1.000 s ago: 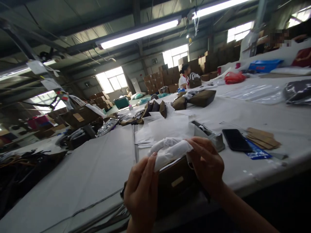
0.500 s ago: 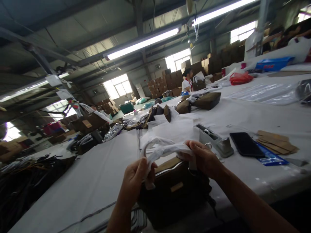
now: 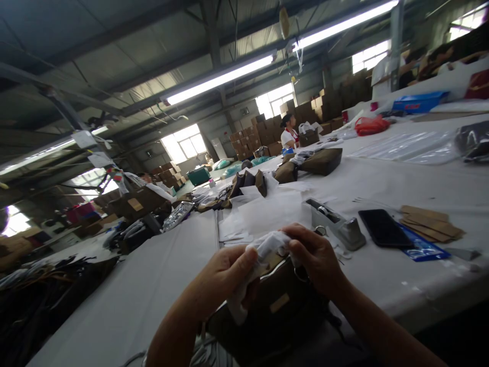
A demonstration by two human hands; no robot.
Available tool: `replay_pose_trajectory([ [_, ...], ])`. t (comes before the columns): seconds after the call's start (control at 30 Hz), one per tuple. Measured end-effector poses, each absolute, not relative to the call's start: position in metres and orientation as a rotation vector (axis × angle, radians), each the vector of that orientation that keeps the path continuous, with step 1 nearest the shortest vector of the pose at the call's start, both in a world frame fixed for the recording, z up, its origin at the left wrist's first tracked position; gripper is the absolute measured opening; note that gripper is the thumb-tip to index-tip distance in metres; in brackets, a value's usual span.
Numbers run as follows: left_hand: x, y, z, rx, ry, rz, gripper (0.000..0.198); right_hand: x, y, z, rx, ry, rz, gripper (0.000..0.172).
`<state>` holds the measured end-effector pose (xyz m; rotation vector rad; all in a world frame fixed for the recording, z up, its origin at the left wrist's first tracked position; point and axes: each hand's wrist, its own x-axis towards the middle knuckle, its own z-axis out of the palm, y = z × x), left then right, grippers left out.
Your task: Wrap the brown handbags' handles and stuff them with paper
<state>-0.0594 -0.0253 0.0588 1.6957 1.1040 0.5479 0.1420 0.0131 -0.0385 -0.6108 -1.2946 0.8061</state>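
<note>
A dark olive bag (image 3: 267,318) with a silver zipper and a small tan label is at the bottom middle, in front of me. White tissue wraps its handles (image 3: 269,244). My left hand (image 3: 225,272) is closed on the wrapped handle's left part, thumb on top. My right hand (image 3: 315,255) grips the right part of the same handle, near a metal ring. A loose end of tissue hangs over the bag's front below my left hand. The fingers beneath the handle are partly hidden.
Right of my hands, a grey tape dispenser (image 3: 336,224), a black phone (image 3: 385,228) and brown cards (image 3: 431,223) lie on the white table (image 3: 385,278). Farther back are white sheets (image 3: 267,211), olive bags (image 3: 323,161), a red plastic bag (image 3: 371,126) and a seated person (image 3: 289,135).
My left hand has moved right and up, closer to my right hand. The wrapped handles, raised in an open loop before, are now lower and bunched between my hands.
</note>
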Motion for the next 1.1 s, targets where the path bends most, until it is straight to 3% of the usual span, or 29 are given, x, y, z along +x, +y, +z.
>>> replay_pose_trajectory([
  [0.17,-0.056,-0.029,0.055,1.64,0.945,0.438,0.061,0.139,0.011,-0.028,-0.535,-1.337,0.671,0.018],
  [0.27,-0.056,-0.026,0.055,1.578,0.848,0.564,0.052,0.142,0.018,-0.027,-0.547,-1.435,0.667,0.019],
  [0.4,-0.06,-0.014,0.059,1.355,0.845,0.91,0.027,0.149,0.033,-0.037,-0.736,-1.757,0.593,0.035],
  [0.5,-0.063,-0.007,0.062,1.259,0.853,1.087,0.027,0.157,0.036,-0.049,-0.833,-1.915,0.546,0.046],
  [0.7,-0.089,-0.005,0.074,1.316,0.988,1.348,0.028,0.191,0.032,-0.086,-0.946,-1.295,0.52,0.028],
  [0.8,-0.12,0.003,0.076,1.395,0.936,1.474,0.033,0.196,0.032,-0.117,-1.04,-0.987,0.792,0.043],
  [0.93,-0.147,0.026,0.059,1.488,0.752,1.594,0.063,0.169,0.024,-0.144,-0.737,-0.826,1.377,0.069],
  [1.0,-0.146,0.035,0.049,1.41,0.676,1.581,0.061,0.155,0.019,-0.148,-0.408,-0.774,1.555,0.073],
  [1.1,-0.132,0.037,0.038,1.124,0.612,1.655,0.051,0.149,0.019,-0.152,-0.151,-0.816,1.495,0.089],
])
